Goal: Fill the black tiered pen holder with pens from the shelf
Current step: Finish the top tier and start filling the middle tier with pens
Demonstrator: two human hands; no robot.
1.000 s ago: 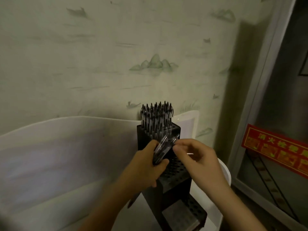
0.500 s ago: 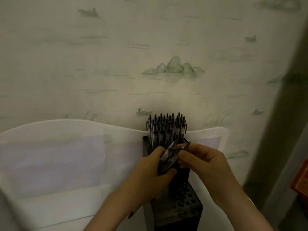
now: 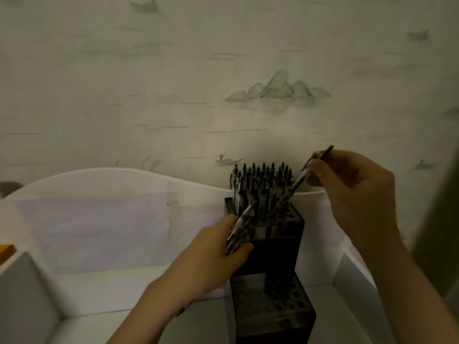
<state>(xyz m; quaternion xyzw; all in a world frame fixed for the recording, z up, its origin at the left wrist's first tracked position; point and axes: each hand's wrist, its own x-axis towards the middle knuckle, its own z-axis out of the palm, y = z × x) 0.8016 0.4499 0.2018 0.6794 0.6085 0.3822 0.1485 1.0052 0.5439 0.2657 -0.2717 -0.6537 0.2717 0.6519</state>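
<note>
pens (image 3: pixel 263 184) are crowding the holder (image 3: pixel 275 247)'s top tier; right hand (image 3: pixel 352 192) is pinching one pen (image 3: pixel 301 178), needing a steep tip-first aim at a free hole, while left hand (image 3: pixel 216 259) is gripping a spare bundle (image 3: pixel 239 227).

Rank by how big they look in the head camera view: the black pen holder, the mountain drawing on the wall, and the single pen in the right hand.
1. black pen holder
2. mountain drawing
3. single pen, pinched by the right hand

The holder is nearer the camera, which exaggerates its size.

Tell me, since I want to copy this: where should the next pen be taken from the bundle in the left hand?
By its upper end, from the right and above. The bundle slants up-right out of the left hand, whose fingers cover its middle, so only those tips are free.
</note>
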